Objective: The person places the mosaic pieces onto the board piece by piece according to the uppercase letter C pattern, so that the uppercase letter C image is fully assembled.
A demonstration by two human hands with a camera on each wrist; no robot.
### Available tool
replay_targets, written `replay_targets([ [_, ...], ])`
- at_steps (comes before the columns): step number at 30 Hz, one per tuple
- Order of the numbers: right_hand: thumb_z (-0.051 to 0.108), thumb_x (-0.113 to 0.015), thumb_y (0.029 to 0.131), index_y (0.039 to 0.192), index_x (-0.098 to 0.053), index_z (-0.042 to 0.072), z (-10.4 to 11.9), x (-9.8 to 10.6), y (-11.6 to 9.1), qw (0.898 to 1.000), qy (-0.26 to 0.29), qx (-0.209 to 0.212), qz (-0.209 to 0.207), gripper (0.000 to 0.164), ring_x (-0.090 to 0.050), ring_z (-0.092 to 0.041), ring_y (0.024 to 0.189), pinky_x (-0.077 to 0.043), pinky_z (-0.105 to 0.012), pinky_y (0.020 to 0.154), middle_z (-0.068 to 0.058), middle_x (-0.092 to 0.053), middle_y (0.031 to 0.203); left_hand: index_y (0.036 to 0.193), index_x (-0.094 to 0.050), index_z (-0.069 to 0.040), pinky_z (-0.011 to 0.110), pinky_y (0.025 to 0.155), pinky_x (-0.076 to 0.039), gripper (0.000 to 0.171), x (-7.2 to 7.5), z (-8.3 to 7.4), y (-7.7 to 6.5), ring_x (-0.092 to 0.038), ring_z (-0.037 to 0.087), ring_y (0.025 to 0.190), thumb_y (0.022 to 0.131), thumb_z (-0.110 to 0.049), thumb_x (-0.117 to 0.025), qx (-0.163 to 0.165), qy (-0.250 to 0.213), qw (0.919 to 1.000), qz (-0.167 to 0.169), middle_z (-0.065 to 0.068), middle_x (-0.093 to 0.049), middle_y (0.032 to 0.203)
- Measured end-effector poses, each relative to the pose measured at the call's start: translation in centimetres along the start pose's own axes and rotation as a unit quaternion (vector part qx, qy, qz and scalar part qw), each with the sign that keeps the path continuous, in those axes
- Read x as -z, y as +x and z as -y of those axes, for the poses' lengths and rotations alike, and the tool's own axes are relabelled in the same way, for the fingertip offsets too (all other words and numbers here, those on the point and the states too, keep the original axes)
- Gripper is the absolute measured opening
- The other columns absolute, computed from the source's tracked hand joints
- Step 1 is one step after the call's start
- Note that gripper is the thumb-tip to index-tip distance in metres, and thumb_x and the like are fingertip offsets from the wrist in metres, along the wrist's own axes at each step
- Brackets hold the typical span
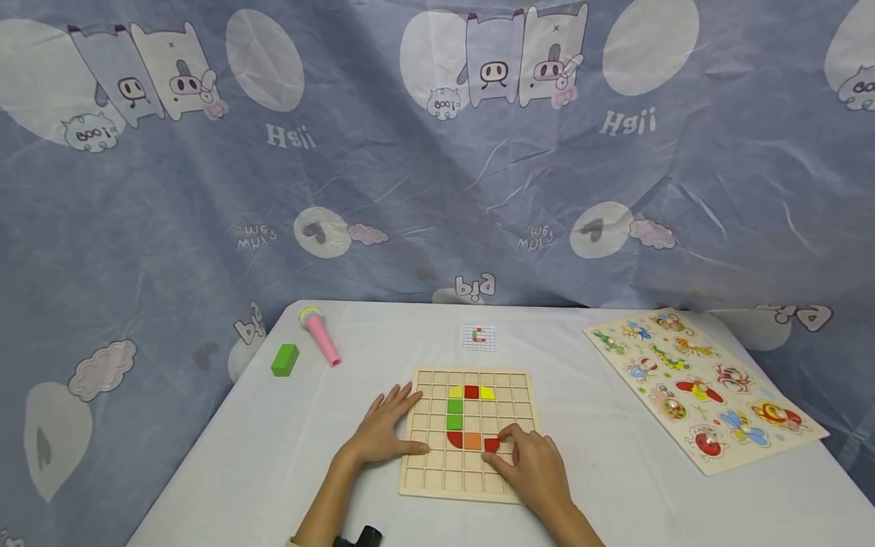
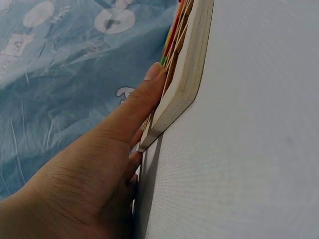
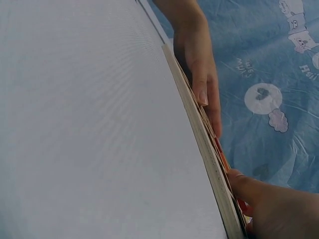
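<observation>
A wooden grid board [image 1: 424,481] lies on the table, its cells framed by thin strips. My left hand [image 1: 379,433] rests along its left side, fingers spread and fairly straight, thumb [image 2: 152,74] over the rim in the left wrist view. With thumb and index finger, my right hand [image 1: 536,463] pinches a red piece [image 1: 491,444] with a rounded corner at the lower right of the pattern. Left of it are an orange square [image 1: 472,441] and a red rounded piece [image 1: 455,439]. Above stand two green squares [image 1: 454,414], then a red square [image 1: 471,392] between yellow rounded pieces [image 1: 488,393].
Behind the board lies a small pattern card [image 1: 478,337]. A pink toy microphone [image 1: 320,335] and a green block [image 1: 285,360] are at the back left. An insect puzzle board [image 1: 704,387] covers much of the table's right side. A patterned cloth [image 1: 437,167] hangs behind.
</observation>
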State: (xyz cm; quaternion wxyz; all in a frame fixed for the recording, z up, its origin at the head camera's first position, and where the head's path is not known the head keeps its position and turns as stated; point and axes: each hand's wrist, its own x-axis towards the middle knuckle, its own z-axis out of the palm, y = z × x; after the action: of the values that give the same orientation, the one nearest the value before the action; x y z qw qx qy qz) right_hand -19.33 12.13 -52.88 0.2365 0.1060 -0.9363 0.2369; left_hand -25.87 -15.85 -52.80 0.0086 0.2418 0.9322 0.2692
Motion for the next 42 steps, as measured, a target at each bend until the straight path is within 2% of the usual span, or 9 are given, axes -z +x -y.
replay_targets([
  [14, 0.048, -0.080, 0.062, 0.083, -0.061, 0.019, 0.08, 0.26, 0.21, 1.000, 0.002, 0.010, -0.006, 0.041, -0.028, -0.001, 0.048, -0.027, -0.020, 0.052, 0.018, -0.028, 0.050, 0.144, -0.035, -0.017, 0.050, 0.110, -0.006, 0.098, 0.29, -0.13, 0.12, -0.011, 0.028, 0.139, 0.066, -0.069, -0.065, 0.005, -0.005, 1.0000, -0.001, 0.006, -0.021, 0.151],
  [27, 0.050, -0.078, 0.065, 0.084, -0.061, 0.019, 0.28, 0.20, 0.38, 1.000, 0.001, -0.002, 0.010, 0.040, -0.029, -0.002, 0.048, -0.027, -0.021, 0.051, 0.018, -0.030, 0.050, 0.144, -0.034, -0.018, 0.050, 0.110, -0.007, 0.098, 0.40, -0.07, -0.13, -0.012, 0.029, 0.139, 0.066, -0.069, -0.065, 0.002, -0.001, 1.0000, -0.003, 0.006, -0.021, 0.152],
  [42, 0.045, -0.081, 0.064, 0.085, -0.061, 0.018, 0.26, 0.41, 0.19, 1.000, 0.019, -0.006, 0.003, 0.040, -0.029, -0.001, 0.048, -0.027, -0.021, 0.052, 0.019, -0.030, 0.050, 0.143, -0.035, -0.017, 0.049, 0.110, -0.005, 0.098, 0.16, -0.04, -0.08, -0.011, 0.028, 0.139, 0.066, -0.069, -0.065, 0.004, -0.006, 1.0000, -0.002, 0.007, -0.022, 0.151],
])
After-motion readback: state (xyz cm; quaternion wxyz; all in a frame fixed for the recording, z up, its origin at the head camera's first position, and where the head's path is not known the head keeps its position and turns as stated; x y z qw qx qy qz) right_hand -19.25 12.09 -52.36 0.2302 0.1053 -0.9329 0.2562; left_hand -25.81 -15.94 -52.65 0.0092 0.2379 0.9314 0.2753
